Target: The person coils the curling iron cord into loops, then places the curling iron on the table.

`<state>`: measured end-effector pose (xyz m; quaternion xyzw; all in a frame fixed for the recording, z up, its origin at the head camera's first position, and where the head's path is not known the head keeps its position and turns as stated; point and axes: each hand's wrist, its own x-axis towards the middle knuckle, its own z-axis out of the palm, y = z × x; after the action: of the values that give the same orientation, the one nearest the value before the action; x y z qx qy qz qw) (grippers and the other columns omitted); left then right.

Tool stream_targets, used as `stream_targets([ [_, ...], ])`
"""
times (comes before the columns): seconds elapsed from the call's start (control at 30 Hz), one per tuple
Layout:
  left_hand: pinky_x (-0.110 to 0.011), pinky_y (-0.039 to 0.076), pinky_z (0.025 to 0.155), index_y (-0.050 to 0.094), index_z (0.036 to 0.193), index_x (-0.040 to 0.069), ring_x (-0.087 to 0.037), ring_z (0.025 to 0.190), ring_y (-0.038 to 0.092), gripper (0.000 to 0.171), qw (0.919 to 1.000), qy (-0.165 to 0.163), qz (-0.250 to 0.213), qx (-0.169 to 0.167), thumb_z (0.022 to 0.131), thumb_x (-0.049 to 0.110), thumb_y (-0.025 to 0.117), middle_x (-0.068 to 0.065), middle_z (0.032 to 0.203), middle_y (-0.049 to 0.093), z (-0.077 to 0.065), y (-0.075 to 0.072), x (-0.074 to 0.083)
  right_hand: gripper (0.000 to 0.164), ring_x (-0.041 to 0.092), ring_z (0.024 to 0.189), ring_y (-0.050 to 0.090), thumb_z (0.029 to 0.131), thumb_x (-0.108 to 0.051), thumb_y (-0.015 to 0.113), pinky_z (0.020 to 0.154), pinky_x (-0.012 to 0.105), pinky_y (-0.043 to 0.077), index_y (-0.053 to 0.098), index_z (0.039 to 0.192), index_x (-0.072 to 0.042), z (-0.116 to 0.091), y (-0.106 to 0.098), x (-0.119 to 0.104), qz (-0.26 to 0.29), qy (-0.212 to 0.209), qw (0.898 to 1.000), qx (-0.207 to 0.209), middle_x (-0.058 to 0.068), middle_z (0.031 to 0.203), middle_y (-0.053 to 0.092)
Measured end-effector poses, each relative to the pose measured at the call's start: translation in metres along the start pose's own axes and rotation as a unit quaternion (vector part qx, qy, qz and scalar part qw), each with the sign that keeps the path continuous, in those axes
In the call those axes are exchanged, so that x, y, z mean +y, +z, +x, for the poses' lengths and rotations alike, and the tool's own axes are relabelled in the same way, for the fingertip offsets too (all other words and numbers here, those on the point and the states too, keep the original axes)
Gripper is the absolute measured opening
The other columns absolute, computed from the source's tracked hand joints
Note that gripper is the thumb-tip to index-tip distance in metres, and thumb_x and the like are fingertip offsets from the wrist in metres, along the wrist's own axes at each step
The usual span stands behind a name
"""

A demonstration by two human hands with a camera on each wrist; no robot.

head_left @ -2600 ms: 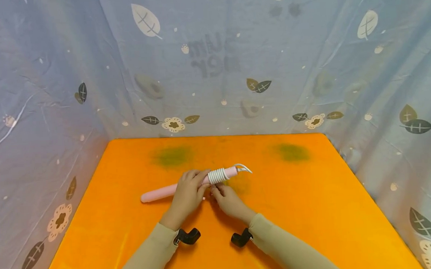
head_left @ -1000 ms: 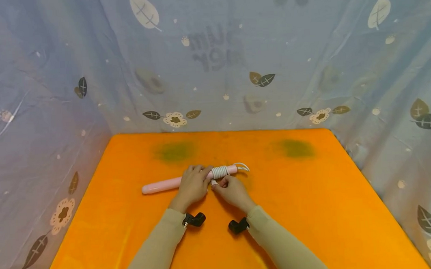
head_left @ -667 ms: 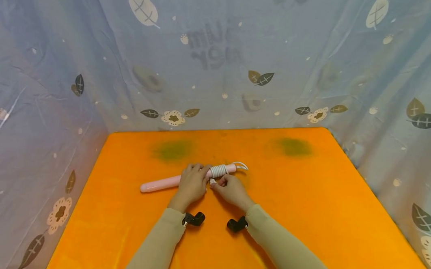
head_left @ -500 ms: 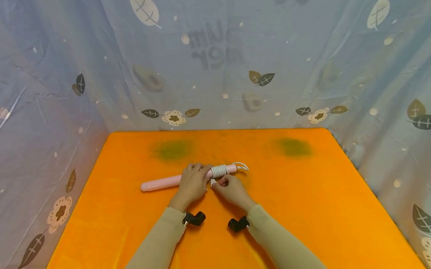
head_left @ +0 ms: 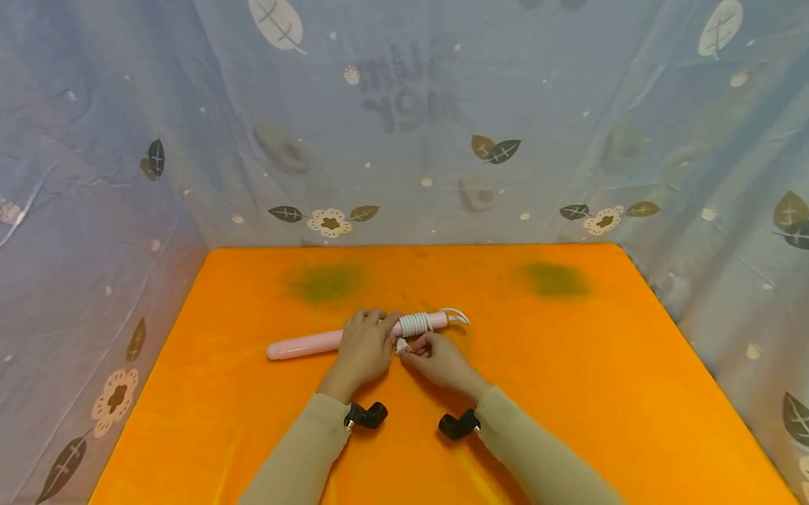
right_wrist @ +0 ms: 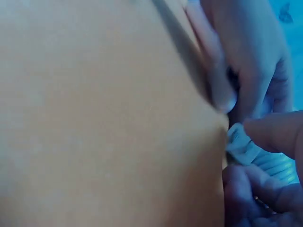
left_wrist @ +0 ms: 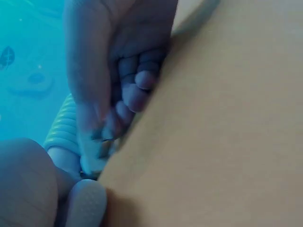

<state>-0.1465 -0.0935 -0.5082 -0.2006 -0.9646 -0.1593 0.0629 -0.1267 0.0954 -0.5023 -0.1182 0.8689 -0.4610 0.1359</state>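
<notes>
A slim pink hair iron (head_left: 306,345) with a rounded left end lies slanted across the orange table. White cord (head_left: 415,324) is wound in tight coils round its right part, and a loop of it sticks out past the right end. My left hand (head_left: 367,346) lies over the middle of the hair iron and grips it just left of the coils. Between thumb and fingers, my right hand (head_left: 443,363) pinches the cord's white plug (head_left: 402,346), close below the coils. The plug (right_wrist: 242,144) also shows in the right wrist view, partly hidden by fingers.
The orange tabletop (head_left: 556,397) has two greenish patches near its back edge. Patterned grey-blue curtains (head_left: 398,131) hang at the back and both sides. Black wrist mounts (head_left: 366,415) sit at both sleeve cuffs.
Since the earliest frame, the hair iron has levelled a little, and the white plug has come into sight at my right fingertips. Lately my right hand has shifted slightly right; my left keeps its grip.
</notes>
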Motion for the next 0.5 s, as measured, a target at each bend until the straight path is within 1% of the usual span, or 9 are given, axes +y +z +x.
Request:
stream_targets([
  [0.1, -0.049, 0.035, 0.098, 0.053, 0.14, 0.022, -0.031, 0.117, 0.043, 0.041, 0.9998, 0.01, -0.014, 0.007, 0.1, 0.028, 0.052, -0.006, 0.127, 0.054, 0.0, 0.002, 0.002, 0.026, 0.015, 0.085, 0.058, 0.093, -0.023, 0.067, 0.077, 0.032, 0.049, 0.062, 0.107, -0.001, -0.007, -0.007, -0.002, -0.025, -0.039, 0.998, -0.035, 0.005, 0.098, 0.063],
  [0.17, -0.049, 0.034, 0.099, 0.054, 0.139, 0.02, -0.031, 0.117, 0.044, 0.04, 0.9992, 0.015, -0.034, 0.014, 0.1, 0.028, 0.052, -0.007, 0.128, 0.055, -0.001, 0.001, 0.002, 0.026, 0.02, 0.092, 0.059, 0.094, -0.018, 0.065, 0.082, 0.037, 0.048, 0.062, 0.112, 0.001, -0.013, -0.013, -0.008, -0.058, -0.06, 0.995, -0.05, 0.009, 0.104, 0.063],
  [0.23, -0.05, 0.034, 0.1, 0.056, 0.138, 0.017, -0.032, 0.117, 0.046, 0.039, 0.9977, 0.015, -0.061, 0.023, 0.099, 0.025, 0.054, -0.008, 0.127, 0.056, -0.002, 0.0, 0.003, 0.026, 0.023, 0.097, 0.059, 0.095, -0.017, 0.064, 0.084, 0.04, 0.048, 0.062, 0.114, 0.001, -0.019, -0.018, -0.014, -0.103, -0.088, 0.989, -0.051, 0.011, 0.109, 0.063],
  [0.3, -0.05, 0.034, 0.102, 0.058, 0.136, 0.014, -0.032, 0.119, 0.047, 0.038, 0.9955, 0.015, -0.087, 0.035, 0.099, 0.023, 0.056, -0.008, 0.127, 0.057, -0.004, -0.003, 0.004, 0.025, 0.024, 0.099, 0.06, 0.094, -0.016, 0.065, 0.084, 0.042, 0.049, 0.062, 0.113, 0.0, -0.023, -0.023, -0.019, -0.15, -0.119, 0.981, -0.031, 0.011, 0.109, 0.063],
  [0.33, -0.05, 0.034, 0.102, 0.058, 0.135, 0.013, -0.032, 0.12, 0.048, 0.038, 0.9944, 0.016, -0.096, 0.041, 0.099, 0.022, 0.056, -0.009, 0.127, 0.057, -0.005, -0.004, 0.004, 0.025, 0.023, 0.099, 0.06, 0.094, -0.017, 0.066, 0.084, 0.04, 0.05, 0.063, 0.113, -0.001, -0.025, -0.025, -0.02, -0.177, -0.139, 0.974, -0.014, 0.009, 0.109, 0.063],
  [0.37, -0.051, 0.033, 0.103, 0.058, 0.135, 0.012, -0.032, 0.121, 0.048, 0.037, 0.9933, 0.016, -0.104, 0.047, 0.099, 0.022, 0.057, -0.009, 0.128, 0.057, -0.007, -0.005, 0.005, 0.025, 0.023, 0.098, 0.061, 0.093, -0.016, 0.067, 0.083, 0.04, 0.05, 0.064, 0.112, -0.002, -0.025, -0.026, -0.021, -0.203, -0.167, 0.965, 0.008, 0.009, 0.108, 0.064],
  [0.43, -0.051, 0.032, 0.105, 0.057, 0.136, 0.011, -0.032, 0.124, 0.046, 0.039, 0.993, 0.016, -0.104, 0.053, 0.099, 0.023, 0.057, -0.01, 0.131, 0.055, -0.01, -0.008, 0.007, 0.025, 0.024, 0.096, 0.06, 0.091, -0.015, 0.069, 0.083, 0.04, 0.05, 0.064, 0.112, -0.002, -0.026, -0.029, -0.021, -0.255, -0.221, 0.939, 0.062, 0.01, 0.106, 0.063],
  [0.5, -0.052, 0.031, 0.105, 0.054, 0.138, 0.01, -0.033, 0.127, 0.044, 0.042, 0.9937, 0.018, -0.092, 0.062, 0.099, 0.026, 0.056, -0.012, 0.134, 0.052, -0.014, -0.011, 0.01, 0.031, 0.028, 0.099, 0.06, 0.089, -0.016, 0.071, 0.086, 0.042, 0.049, 0.062, 0.114, -0.001, -0.025, -0.031, -0.019, -0.307, -0.263, 0.907, 0.119, 0.013, 0.109, 0.061],
])
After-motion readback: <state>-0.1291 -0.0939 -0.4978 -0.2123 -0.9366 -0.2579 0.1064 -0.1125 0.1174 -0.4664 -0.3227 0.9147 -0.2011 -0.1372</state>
